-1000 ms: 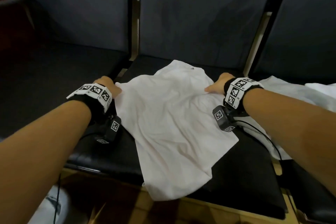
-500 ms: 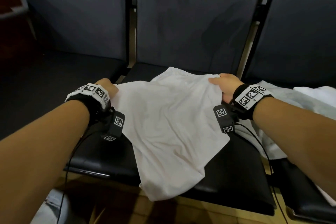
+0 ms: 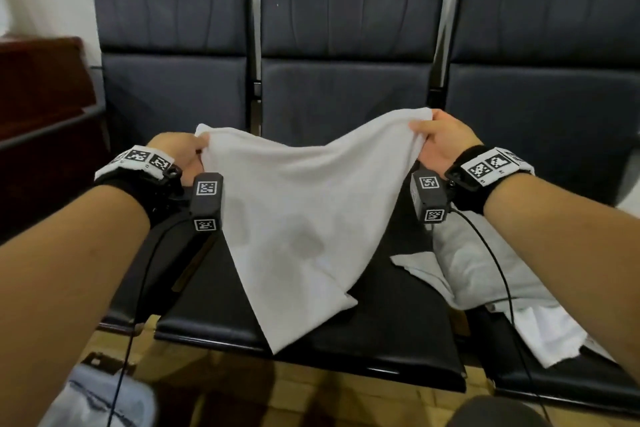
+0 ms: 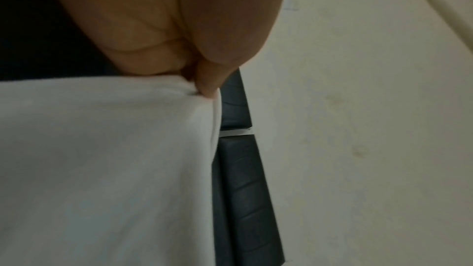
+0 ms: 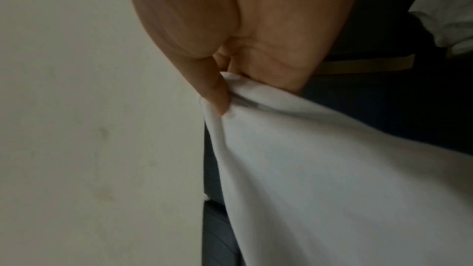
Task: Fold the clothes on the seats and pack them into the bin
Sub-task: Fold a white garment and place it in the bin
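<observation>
Both hands, left hand (image 3: pixel 183 156) and right hand (image 3: pixel 441 142), pinch the white garment's (image 3: pixel 298 225) upper corners; it sags limp over the middle seat's (image 3: pixel 398 333) front edge. It looks light and floppy, best held by its corners.

A white garment (image 3: pixel 298 218) hung spread above the middle seat (image 3: pixel 398 350), its upper corners pinched by the left hand (image 3: pixel 180 156) and the right hand (image 3: pixel 440 142). Its top edge sagged between them, and its lower part draped onto the seat cushion, one pointed corner reaching past the front edge. A heap of pale clothes (image 3: pixel 485 274) lay on the right seat, spilling across the gap onto the middle seat's right edge. A light bin (image 3: pixel 100 395) showed by the floor at lower left.
</observation>
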Tool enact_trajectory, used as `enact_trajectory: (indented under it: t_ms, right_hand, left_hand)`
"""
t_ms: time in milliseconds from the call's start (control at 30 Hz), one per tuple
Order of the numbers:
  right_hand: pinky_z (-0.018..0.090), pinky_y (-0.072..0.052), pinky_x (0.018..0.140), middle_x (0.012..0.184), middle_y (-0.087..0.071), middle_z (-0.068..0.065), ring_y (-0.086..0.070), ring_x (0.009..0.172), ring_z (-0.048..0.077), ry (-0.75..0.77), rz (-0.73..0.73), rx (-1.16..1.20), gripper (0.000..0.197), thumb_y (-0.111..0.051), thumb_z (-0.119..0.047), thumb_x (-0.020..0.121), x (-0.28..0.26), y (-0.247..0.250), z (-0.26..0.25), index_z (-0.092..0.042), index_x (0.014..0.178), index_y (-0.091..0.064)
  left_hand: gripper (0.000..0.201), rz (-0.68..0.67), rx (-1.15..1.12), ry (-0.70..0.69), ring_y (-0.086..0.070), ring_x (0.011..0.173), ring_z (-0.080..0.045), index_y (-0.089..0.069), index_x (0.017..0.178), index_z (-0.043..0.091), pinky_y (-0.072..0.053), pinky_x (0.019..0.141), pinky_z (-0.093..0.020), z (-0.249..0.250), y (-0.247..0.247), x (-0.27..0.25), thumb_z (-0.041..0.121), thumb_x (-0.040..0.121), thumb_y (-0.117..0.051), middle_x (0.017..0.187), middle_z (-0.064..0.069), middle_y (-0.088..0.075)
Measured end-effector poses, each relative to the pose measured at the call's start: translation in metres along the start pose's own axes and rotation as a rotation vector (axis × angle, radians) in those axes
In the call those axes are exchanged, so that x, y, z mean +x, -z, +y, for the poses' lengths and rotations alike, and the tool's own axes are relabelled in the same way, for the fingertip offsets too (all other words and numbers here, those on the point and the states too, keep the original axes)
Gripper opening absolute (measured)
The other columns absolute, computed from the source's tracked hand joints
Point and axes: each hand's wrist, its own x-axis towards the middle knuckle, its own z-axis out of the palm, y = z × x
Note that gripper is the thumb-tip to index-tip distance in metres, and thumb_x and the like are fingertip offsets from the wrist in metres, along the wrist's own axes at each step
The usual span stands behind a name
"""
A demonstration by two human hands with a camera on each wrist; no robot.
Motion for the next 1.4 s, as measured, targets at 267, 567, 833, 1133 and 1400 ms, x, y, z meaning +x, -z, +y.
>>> enact_trajectory:
  t_ms: [267,567,833,1133,1400]
  right_hand:
    - [0.045,-0.055,0.082,0.108,-0.069,0.019,-0.066,0.106,0.036,-0.182,-0.026,-0.044,0.021,-0.060,-0.019,0.094,-0.044,0.005,-0.033,-0.002,0.107,-0.064]
    - [0.048,-0.051,0.096,0.092,-0.063,0.012,-0.062,0.098,0.032,0.188,0.129,-0.065,0.012,-0.066,-0.002,0.085,-0.060,0.003,-0.097,-0.011,0.083,-0.058]
    - [0.044,-0.050,0.094,0.086,-0.063,0.013,-0.062,0.091,0.032,0.113,0.178,-0.010,0.011,-0.066,-0.004,0.081,-0.069,0.001,-0.131,-0.006,0.072,-0.061]
    - [0.032,-0.061,0.068,0.102,-0.063,0.015,-0.065,0.090,0.026,0.043,0.010,-0.214,0.041,-0.041,0.013,0.094,-0.067,0.010,-0.114,-0.014,0.116,-0.062]
    - [0.043,-0.054,0.094,0.106,-0.071,0.018,-0.068,0.100,0.031,0.062,0.090,-0.538,0.017,-0.074,0.000,0.080,-0.034,0.024,-0.076,-0.014,0.090,-0.074]
  left_hand:
    - [0.042,-0.038,-0.134,-0.100,-0.058,0.113,-0.035,-0.042,0.139,0.000,-0.046,0.097,-0.043,0.055,0.019,-0.056,0.013,0.099,-0.047,0.130,-0.019,-0.057]
    - [0.023,-0.046,-0.272,-0.273,-0.063,0.088,-0.020,-0.049,0.123,0.014,-0.053,0.071,-0.039,0.106,0.048,-0.094,0.012,0.103,-0.040,0.104,-0.008,-0.061]
    - [0.027,0.054,-0.009,-0.366,-0.063,0.096,-0.033,-0.055,0.122,0.011,-0.056,0.088,-0.042,0.134,0.066,-0.084,0.018,0.096,-0.051,0.119,-0.020,-0.062]
    - [0.041,0.042,0.178,-0.328,-0.061,0.082,-0.035,-0.074,0.075,0.029,-0.050,0.085,-0.050,0.103,0.078,-0.047,0.002,0.091,-0.047,0.105,-0.027,-0.062]
    - [0.034,0.040,0.589,-0.344,-0.061,0.099,-0.025,-0.067,0.113,0.021,-0.046,0.091,-0.031,0.087,0.062,-0.057,0.009,0.081,-0.073,0.108,-0.007,-0.067]
